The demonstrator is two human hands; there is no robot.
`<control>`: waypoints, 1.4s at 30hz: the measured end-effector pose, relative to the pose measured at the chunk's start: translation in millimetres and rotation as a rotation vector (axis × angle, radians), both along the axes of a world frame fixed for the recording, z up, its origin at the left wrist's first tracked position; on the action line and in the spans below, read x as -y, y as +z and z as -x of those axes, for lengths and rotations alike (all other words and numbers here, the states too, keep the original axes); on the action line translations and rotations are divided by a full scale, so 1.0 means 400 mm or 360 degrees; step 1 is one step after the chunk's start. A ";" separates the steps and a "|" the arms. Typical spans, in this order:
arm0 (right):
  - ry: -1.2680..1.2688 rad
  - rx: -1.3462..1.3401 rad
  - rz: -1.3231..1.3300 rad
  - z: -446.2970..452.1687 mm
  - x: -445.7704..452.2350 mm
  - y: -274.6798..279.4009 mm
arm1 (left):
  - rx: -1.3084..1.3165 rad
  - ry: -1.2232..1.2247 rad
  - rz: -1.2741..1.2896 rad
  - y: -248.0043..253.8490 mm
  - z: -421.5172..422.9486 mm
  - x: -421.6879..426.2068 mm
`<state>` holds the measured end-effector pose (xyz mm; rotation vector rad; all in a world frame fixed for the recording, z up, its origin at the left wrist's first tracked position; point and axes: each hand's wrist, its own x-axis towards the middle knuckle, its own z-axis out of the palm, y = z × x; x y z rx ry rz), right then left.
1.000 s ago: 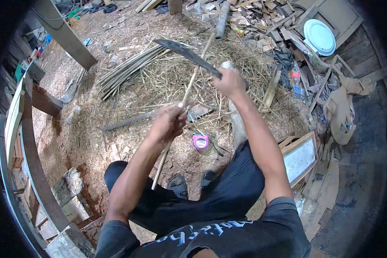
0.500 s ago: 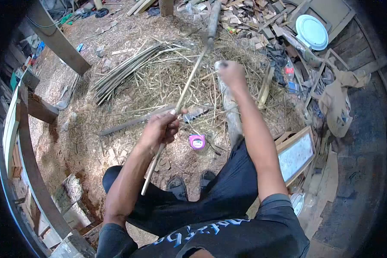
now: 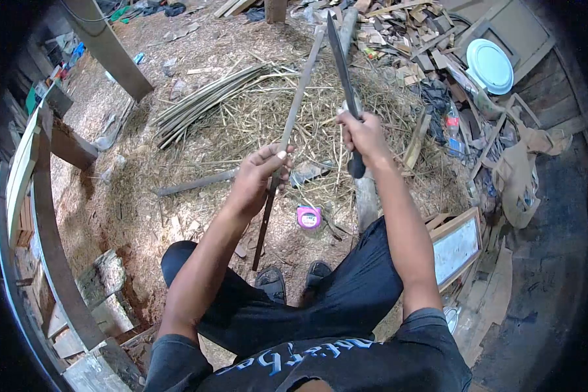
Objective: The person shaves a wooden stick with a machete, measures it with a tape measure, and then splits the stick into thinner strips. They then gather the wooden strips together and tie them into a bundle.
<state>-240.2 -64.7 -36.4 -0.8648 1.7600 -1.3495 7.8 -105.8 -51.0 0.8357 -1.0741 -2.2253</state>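
Note:
My left hand (image 3: 258, 178) is closed around a long thin bamboo strip (image 3: 300, 91). The strip slants up and away, pale above the hand and dark below it. In my right hand (image 3: 368, 138) is a machete (image 3: 342, 62), gripped near the base of the blade, with its dark handle end showing below the fist. The blade points up and away, beside the strip and apart from it. Between my hands and my feet, a pink tape measure (image 3: 309, 217) lies on the shavings. A round pole (image 3: 366, 202) lies on the ground under my right forearm.
A bundle of split strips (image 3: 202, 101) lies beyond my left hand, next to a heap of shavings (image 3: 255, 121). A single flat strip (image 3: 196, 184) rests nearer. Scrap wood (image 3: 398, 39), a light blue lid (image 3: 490, 66) and a framed panel (image 3: 456, 248) are on the right.
The strip has turned and stands a little steeper, its lower end now dark. The machete, blurred before, is now held still and upright. The view has shifted slightly.

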 end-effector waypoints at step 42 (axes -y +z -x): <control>0.0782 -0.1320 0.0197 -0.171 -0.015 -0.048 | 0.0081 -0.0019 0.0409 0.013 -0.021 0.033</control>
